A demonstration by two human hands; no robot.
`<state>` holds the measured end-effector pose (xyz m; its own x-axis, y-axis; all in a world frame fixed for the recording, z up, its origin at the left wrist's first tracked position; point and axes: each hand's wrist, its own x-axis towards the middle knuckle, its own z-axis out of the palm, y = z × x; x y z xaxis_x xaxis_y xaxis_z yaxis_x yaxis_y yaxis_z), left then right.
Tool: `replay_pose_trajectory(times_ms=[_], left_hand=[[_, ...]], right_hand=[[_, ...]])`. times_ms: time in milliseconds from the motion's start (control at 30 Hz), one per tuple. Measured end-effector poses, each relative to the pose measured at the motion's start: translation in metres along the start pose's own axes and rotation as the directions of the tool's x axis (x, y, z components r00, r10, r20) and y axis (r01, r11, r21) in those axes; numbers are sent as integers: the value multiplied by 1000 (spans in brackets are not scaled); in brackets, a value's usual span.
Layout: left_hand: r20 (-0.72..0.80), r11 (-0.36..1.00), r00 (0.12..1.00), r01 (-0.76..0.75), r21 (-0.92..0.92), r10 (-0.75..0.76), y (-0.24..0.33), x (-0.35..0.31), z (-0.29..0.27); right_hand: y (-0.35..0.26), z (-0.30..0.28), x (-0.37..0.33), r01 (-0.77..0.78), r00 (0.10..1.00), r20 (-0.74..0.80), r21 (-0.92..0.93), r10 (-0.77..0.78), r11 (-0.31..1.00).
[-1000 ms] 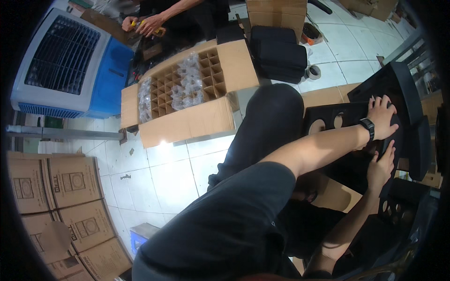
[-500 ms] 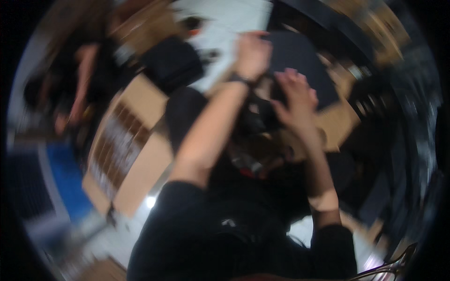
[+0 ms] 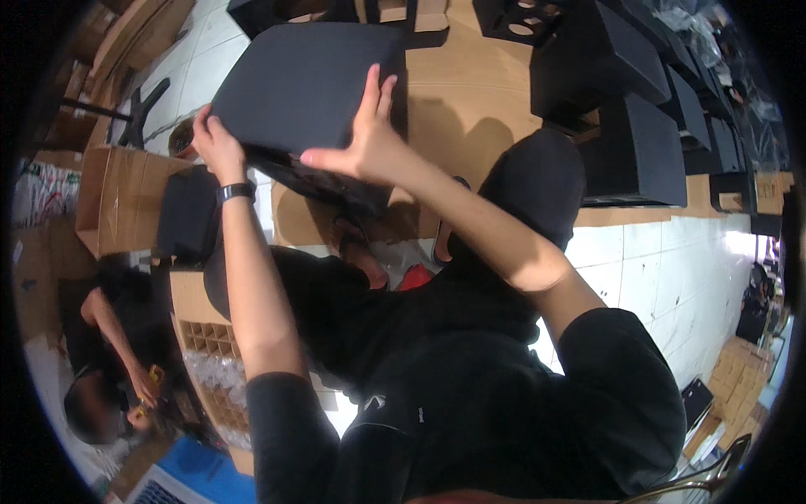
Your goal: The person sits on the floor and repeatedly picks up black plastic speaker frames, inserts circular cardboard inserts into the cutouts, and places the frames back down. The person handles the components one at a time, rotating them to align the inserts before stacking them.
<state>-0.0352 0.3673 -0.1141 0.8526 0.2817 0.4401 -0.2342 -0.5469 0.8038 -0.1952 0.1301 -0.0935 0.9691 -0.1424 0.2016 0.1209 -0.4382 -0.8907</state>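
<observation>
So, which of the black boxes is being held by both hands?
The large flat black box at upper left: left hand and right hand grip it. The other boxes stand untouched at right.

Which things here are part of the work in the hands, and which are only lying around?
In hand: left hand, right hand, black flat box.

Lying about: divided carton of clear bottles, stacked black boxes, open cardboard box.
</observation>
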Motion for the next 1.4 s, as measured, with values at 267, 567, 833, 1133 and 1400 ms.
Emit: replay_pose_trajectory(times_ms=[267,567,833,1133,1400], left_hand=[[-161,948,977,176,263,-137,47,-85,-3],[-153,953,977,180,243,-146,127,-155,15],[-56,938,996,83,336,-68,99,-157,-7],[37,962,998,33,272,-45,92,-157,-21],[258,992,959,-125,2,121,62,-143,-54]], right_hand=[[33,-79,58,63,958,272,97,-88,993],[57,-129,12,-200,973,166,283,157,938],[2,-95,-8,217,944,-199,-219,-262,951],[-245,-82,-136,454,483,365,672,-796,585],[-292,-82,-134,409,468,390,700,-793,585]])
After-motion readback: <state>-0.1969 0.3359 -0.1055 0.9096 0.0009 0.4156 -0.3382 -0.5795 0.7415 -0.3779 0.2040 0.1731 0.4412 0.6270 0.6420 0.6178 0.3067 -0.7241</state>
